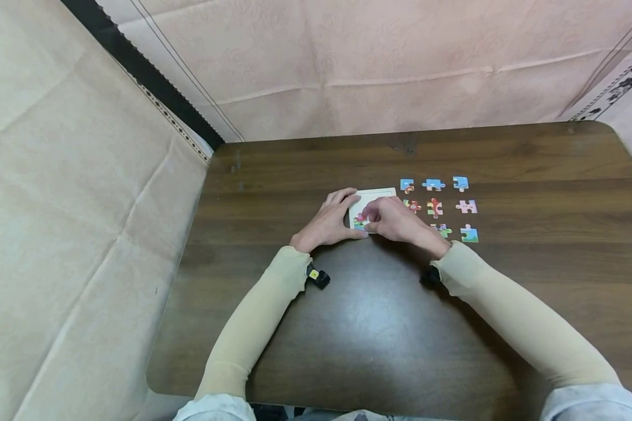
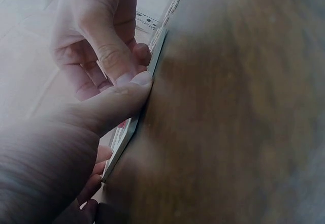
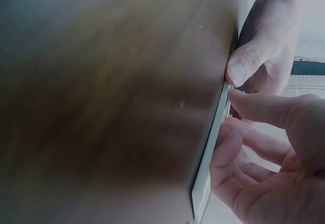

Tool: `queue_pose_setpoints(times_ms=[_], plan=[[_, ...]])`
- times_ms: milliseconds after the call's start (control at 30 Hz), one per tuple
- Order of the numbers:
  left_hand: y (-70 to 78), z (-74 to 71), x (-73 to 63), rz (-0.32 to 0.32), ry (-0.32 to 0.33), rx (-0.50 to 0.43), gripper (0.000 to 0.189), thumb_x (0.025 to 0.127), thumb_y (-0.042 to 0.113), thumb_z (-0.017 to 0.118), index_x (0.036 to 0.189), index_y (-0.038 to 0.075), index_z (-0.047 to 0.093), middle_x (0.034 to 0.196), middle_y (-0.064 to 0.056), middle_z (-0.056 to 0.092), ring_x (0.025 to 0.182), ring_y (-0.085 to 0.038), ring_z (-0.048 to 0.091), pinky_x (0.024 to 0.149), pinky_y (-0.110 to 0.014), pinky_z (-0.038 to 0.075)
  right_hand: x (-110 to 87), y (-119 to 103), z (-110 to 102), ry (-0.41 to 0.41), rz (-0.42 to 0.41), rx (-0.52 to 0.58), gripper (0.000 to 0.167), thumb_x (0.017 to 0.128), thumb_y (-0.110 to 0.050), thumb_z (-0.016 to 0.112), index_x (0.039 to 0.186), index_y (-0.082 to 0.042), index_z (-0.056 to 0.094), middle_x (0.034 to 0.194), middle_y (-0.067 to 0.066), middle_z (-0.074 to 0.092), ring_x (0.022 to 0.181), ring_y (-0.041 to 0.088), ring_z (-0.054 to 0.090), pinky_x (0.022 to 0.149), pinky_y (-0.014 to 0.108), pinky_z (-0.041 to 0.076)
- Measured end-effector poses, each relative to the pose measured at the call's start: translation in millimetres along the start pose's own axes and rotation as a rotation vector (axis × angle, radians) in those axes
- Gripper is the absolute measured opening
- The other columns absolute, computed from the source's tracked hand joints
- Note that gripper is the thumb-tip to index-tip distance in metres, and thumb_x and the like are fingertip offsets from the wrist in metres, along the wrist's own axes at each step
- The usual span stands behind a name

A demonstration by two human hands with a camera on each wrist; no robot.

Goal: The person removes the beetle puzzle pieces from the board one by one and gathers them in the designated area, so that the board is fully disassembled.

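A shallow white puzzle tray [image 1: 376, 193] lies on the table under both hands. My left hand [image 1: 330, 221] holds it at the left side, the thumb along the near edge and the fingers towards the far corner. In the left wrist view, the left thumb [image 2: 124, 94] presses on the rim. My right hand [image 1: 397, 221] reaches over the tray, thumb and curled fingers pinching at a colourful jigsaw piece [image 1: 359, 221] in its near left corner. The fingers partly hide that piece. In the right wrist view, the right thumb [image 3: 266, 107] is close to the tray rim [image 3: 205, 178].
Right of the tray, several loose jigsaw pieces lie in rows, among them a blue piece [image 1: 460, 183], a red piece [image 1: 435, 207], a pink piece [image 1: 466, 206] and a blue-green piece [image 1: 469, 235]. The brown wooden table [image 1: 368, 327] meets hanging pale cloth [image 1: 400, 88] at the back.
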State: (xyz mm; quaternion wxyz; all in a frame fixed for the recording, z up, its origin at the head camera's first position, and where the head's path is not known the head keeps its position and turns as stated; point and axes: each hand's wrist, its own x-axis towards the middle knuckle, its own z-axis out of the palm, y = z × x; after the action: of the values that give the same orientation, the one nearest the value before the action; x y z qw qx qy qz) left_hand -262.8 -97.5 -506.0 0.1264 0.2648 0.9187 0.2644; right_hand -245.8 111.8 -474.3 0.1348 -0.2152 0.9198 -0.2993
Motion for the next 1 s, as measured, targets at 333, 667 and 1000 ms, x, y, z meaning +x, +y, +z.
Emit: queue_pose_setpoints(times_ms=[333,667,1000], plan=[[-1.0,0.7,-0.1,-0.002,-0.001,-0.014,0.093,0.094,0.047,0.086,0.167,0.011,0.042,0.179,-0.005,0.028,0.165,-0.029,0.024,0.137,-0.053,0.025,5.8,-2.1,0.7,-0.043,0.045,0.019,0.021,0.098,-0.011,0.078,0.115,0.002,0.075,0.107,0.018,0.079,0.101,0.031,0.073,0.095,0.050,0.058],[-0.4,1.0,-0.8,-0.001,-0.001,-0.014,0.092,0.095,0.044,0.086,0.167,0.010,0.042,0.179,-0.005,0.028,0.165,-0.029,0.024,0.136,-0.052,0.026,5.6,-5.2,-0.2,-0.035,0.061,0.030,0.019,0.096,-0.008,0.079,0.111,0.001,0.073,0.104,0.017,0.078,0.096,0.028,0.071,0.091,0.046,0.057],[0.8,0.2,-0.7,-0.003,-0.002,-0.013,0.093,0.094,0.045,0.087,0.167,0.011,0.042,0.179,-0.005,0.028,0.165,-0.030,0.024,0.137,-0.053,0.026,7.7,-3.6,-1.7,-0.010,0.037,0.007,0.027,0.086,-0.004,0.086,0.110,0.001,0.076,0.101,0.016,0.079,0.096,0.027,0.073,0.091,0.044,0.058]])
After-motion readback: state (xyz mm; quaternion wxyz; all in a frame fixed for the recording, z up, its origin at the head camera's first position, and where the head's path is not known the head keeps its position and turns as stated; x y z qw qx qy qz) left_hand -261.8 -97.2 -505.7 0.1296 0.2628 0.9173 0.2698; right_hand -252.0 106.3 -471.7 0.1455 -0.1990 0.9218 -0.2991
